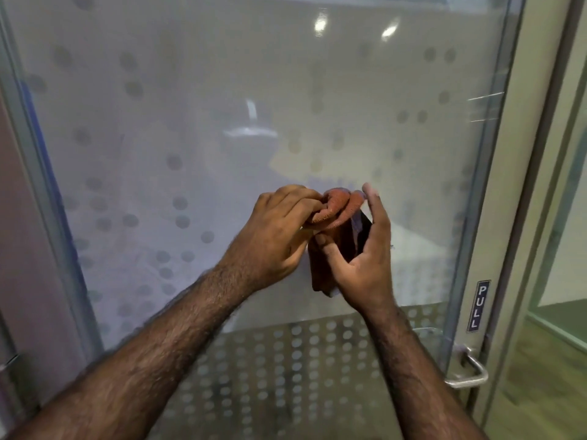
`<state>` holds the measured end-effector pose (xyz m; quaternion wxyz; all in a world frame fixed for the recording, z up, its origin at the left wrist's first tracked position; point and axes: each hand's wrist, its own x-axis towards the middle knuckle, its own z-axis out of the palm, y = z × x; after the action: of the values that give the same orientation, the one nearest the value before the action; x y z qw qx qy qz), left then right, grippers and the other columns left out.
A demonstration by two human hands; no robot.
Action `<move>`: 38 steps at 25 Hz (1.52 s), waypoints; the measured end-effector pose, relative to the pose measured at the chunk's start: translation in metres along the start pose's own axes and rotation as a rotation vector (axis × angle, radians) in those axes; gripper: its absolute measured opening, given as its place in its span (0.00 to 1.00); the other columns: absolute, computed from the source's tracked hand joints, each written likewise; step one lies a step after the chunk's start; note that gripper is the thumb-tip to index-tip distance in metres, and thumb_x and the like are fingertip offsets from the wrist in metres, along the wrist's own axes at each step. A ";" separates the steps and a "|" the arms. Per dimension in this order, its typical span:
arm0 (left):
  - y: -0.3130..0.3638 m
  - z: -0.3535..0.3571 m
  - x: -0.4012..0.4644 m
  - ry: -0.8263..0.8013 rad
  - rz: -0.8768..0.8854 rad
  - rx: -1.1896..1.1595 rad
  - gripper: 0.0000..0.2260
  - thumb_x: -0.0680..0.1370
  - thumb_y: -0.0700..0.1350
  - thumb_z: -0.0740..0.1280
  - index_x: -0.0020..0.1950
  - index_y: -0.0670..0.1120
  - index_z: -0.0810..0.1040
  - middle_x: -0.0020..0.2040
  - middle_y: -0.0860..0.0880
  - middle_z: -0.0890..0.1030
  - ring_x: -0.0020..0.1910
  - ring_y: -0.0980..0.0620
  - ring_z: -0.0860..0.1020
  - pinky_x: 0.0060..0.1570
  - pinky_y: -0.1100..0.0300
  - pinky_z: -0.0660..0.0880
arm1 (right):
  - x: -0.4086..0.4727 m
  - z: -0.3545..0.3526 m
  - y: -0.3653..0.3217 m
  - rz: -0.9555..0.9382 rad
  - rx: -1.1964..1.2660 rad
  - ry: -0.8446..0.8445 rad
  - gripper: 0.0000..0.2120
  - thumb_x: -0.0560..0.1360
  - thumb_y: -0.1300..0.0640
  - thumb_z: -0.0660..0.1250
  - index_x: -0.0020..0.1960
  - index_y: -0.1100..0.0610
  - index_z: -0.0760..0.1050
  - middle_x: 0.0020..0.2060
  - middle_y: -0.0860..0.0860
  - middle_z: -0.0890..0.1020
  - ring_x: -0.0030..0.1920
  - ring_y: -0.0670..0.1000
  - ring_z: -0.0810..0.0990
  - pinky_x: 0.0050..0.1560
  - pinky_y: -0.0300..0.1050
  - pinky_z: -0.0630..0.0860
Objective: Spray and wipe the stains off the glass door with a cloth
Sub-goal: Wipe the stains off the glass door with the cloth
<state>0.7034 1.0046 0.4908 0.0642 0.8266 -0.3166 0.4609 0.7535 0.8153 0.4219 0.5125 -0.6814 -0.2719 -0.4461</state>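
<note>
A frosted glass door (pixel 190 122) with a pattern of grey dots fills the view in front of me. Both hands meet at its middle, holding a bunched orange-brown cloth (pixel 340 206). My left hand (pixel 279 239) pinches the cloth's folded top from the left. My right hand (pixel 365 258) cups the cloth from the right, fingers raised, with the cloth's lower end hanging down behind the palm. No spray bottle is in view. I cannot tell whether the cloth touches the glass.
A metal lever handle (pixel 470 373) sits at the door's lower right, below a dark "PULL" label (pixel 478 306). A pale door frame (pixel 524 185) runs down the right side, with another glass panel and floor beyond it.
</note>
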 end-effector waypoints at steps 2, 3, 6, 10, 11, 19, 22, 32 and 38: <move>0.002 -0.005 0.001 -0.032 0.019 -0.093 0.15 0.83 0.40 0.66 0.70 0.42 0.79 0.71 0.45 0.80 0.72 0.46 0.76 0.72 0.49 0.72 | 0.010 -0.020 -0.004 0.000 0.094 -0.051 0.53 0.74 0.49 0.81 0.88 0.47 0.53 0.84 0.46 0.68 0.84 0.50 0.67 0.82 0.57 0.70; 0.003 -0.008 0.001 -0.049 0.029 -0.145 0.14 0.84 0.40 0.65 0.70 0.41 0.79 0.69 0.46 0.81 0.68 0.49 0.78 0.70 0.51 0.73 | 0.014 -0.029 -0.006 -0.021 0.128 -0.079 0.53 0.73 0.50 0.82 0.88 0.47 0.54 0.81 0.46 0.72 0.83 0.50 0.70 0.81 0.53 0.72; 0.009 -0.014 0.002 -0.067 0.049 -0.274 0.11 0.86 0.40 0.64 0.67 0.41 0.79 0.56 0.52 0.78 0.51 0.59 0.74 0.57 0.61 0.73 | 0.022 -0.050 -0.011 0.027 0.264 -0.208 0.43 0.72 0.55 0.84 0.81 0.43 0.68 0.68 0.47 0.84 0.72 0.51 0.82 0.68 0.45 0.81; 0.012 -0.017 -0.004 -0.053 -0.046 -0.368 0.09 0.87 0.42 0.66 0.66 0.42 0.80 0.53 0.54 0.76 0.50 0.62 0.74 0.53 0.71 0.68 | 0.018 -0.060 -0.014 0.201 0.416 -0.270 0.15 0.73 0.57 0.82 0.58 0.48 0.87 0.52 0.50 0.90 0.54 0.48 0.89 0.54 0.42 0.84; 0.012 -0.018 -0.007 -0.047 -0.087 -0.382 0.09 0.87 0.43 0.68 0.65 0.43 0.81 0.52 0.54 0.77 0.50 0.62 0.75 0.52 0.71 0.69 | 0.016 -0.062 -0.015 0.254 0.447 -0.253 0.12 0.73 0.54 0.82 0.55 0.48 0.87 0.50 0.49 0.90 0.52 0.47 0.89 0.52 0.40 0.84; 0.028 -0.005 -0.026 0.098 -0.646 -0.814 0.09 0.87 0.50 0.69 0.54 0.45 0.81 0.43 0.49 0.81 0.43 0.54 0.79 0.47 0.50 0.78 | -0.002 -0.050 -0.028 0.516 0.623 -0.280 0.17 0.77 0.44 0.80 0.60 0.53 0.84 0.57 0.54 0.89 0.57 0.50 0.87 0.55 0.42 0.84; 0.034 -0.002 -0.030 0.167 -0.653 -0.764 0.11 0.87 0.53 0.66 0.55 0.46 0.81 0.41 0.57 0.79 0.40 0.57 0.78 0.44 0.55 0.77 | -0.018 -0.038 -0.034 0.708 0.853 -0.317 0.24 0.77 0.43 0.80 0.67 0.55 0.85 0.65 0.59 0.87 0.66 0.58 0.87 0.61 0.48 0.84; 0.011 -0.003 -0.043 0.206 -0.581 -0.465 0.11 0.83 0.61 0.72 0.58 0.55 0.82 0.48 0.62 0.85 0.49 0.63 0.84 0.47 0.71 0.79 | -0.039 -0.021 -0.034 0.962 1.098 -0.417 0.25 0.84 0.53 0.73 0.78 0.63 0.75 0.74 0.66 0.79 0.75 0.66 0.79 0.75 0.65 0.76; -0.011 -0.011 -0.054 0.456 -0.365 -0.056 0.12 0.87 0.49 0.68 0.66 0.44 0.81 0.56 0.50 0.83 0.55 0.56 0.82 0.55 0.60 0.79 | -0.008 -0.030 -0.041 0.768 0.956 0.250 0.20 0.82 0.55 0.75 0.71 0.60 0.81 0.66 0.64 0.85 0.65 0.60 0.86 0.69 0.68 0.82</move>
<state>0.6812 1.0430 0.4558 0.2383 0.7429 -0.1527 0.6067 0.7063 0.8007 0.4360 0.9125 -0.3686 -0.1151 -0.1352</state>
